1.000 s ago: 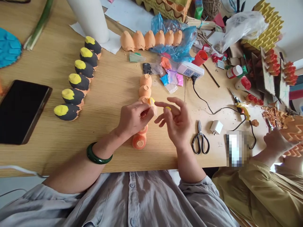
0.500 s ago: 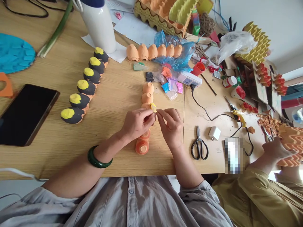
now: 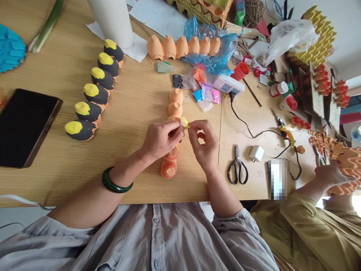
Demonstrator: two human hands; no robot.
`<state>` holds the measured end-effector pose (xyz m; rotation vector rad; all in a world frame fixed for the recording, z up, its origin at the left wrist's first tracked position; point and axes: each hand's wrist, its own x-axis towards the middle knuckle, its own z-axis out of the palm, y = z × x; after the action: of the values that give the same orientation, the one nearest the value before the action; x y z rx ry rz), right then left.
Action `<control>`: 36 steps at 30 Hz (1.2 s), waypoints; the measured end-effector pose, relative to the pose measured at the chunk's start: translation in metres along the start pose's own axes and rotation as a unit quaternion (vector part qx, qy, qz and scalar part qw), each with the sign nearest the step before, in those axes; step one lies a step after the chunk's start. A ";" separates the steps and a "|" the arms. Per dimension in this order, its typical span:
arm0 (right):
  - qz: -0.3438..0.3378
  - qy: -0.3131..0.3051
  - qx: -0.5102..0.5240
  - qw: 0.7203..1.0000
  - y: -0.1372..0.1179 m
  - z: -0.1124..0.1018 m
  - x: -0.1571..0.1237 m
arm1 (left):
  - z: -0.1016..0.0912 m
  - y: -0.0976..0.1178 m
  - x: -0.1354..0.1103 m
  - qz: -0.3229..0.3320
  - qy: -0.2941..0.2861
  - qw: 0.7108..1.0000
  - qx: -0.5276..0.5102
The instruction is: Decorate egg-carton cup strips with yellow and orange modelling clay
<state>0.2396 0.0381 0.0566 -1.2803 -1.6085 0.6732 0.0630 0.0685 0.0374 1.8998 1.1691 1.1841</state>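
Observation:
Between my two hands is a small clear bag of yellow clay [image 3: 184, 122]. My left hand [image 3: 162, 139] pinches one side of it, a green bangle on that wrist. Thumb and forefinger of my right hand [image 3: 205, 145] are closed at its yellow end; whether they grip plastic or clay is too small to tell. Below the hands stands an upright egg-carton strip [image 3: 175, 109], plain orange at the far cups and red at the near ones [image 3: 169, 169]; its middle is hidden by my hands. To the left lies a strip of black cups with yellow tops [image 3: 96, 93].
Another orange carton strip [image 3: 182, 47] stands at the back by a blue plastic bag [image 3: 217, 60]. Clay packets [image 3: 199, 75], a power strip [image 3: 229, 84] and scissors [image 3: 237, 165] lie to the right. A tablet [image 3: 26, 126] is at left. A co-worker's hand [image 3: 328, 175] holds carton at far right.
My right fingers have drawn slightly away from my left ones, and more of the yellow shows between them. The whole view has shifted a little, with the table things sitting higher.

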 end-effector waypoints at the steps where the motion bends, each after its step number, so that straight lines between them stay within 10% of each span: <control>1: -0.004 -0.003 -0.007 1.000 0.000 0.000 0.000 | 0.000 0.000 0.000 0.002 0.004 1.000 0.004; 21: -0.139 -0.008 -0.133 0.981 0.013 0.000 -0.004 | 0.002 -0.003 -0.004 0.003 0.017 0.998 0.062; 36: 0.036 -0.052 -0.050 0.997 0.009 0.002 -0.002 | 0.006 -0.003 -0.003 0.046 0.042 0.993 0.099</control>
<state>0.2417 0.0389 0.0473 -1.4020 -1.7061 0.7218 0.0661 0.0667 0.0309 2.0887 1.2976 1.2481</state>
